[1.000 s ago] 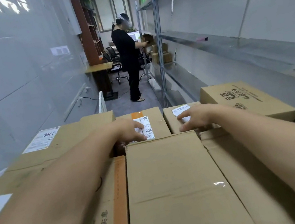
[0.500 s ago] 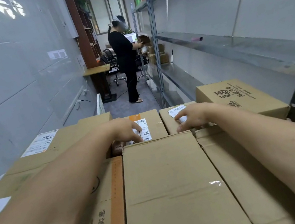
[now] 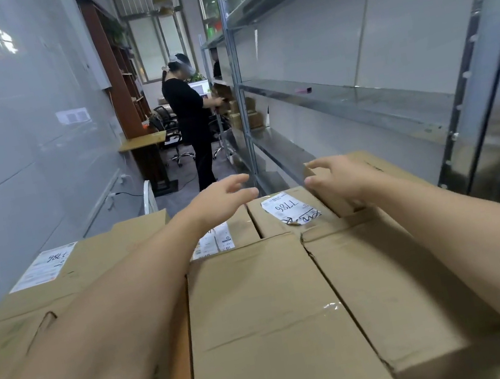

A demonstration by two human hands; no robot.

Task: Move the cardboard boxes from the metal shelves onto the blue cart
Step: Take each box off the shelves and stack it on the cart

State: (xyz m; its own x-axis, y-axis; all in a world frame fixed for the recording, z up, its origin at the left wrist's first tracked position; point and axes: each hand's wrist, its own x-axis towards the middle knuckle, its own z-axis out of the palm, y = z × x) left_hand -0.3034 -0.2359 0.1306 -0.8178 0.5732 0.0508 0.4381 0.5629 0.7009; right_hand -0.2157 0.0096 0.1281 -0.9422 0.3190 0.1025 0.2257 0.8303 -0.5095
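Note:
Several cardboard boxes are packed together in front of me, filling the lower view; the cart under them is hidden. A large plain box lies nearest, between my forearms. Beyond it a small box with a white "7786" label sits beside another labelled box. My left hand hovers above these far boxes, fingers spread, holding nothing. My right hand hovers with fingers apart next to a printed box at the right, close to it but not gripping.
Metal shelves run along the right, mostly bare, with small boxes far down. A person in black stands in the aisle by the shelving. A white wall on the left; a wooden desk and office chairs behind.
Both hands have lifted off the far edge of the near box and now hover open above the small boxes. The view has tilted upward slightly.

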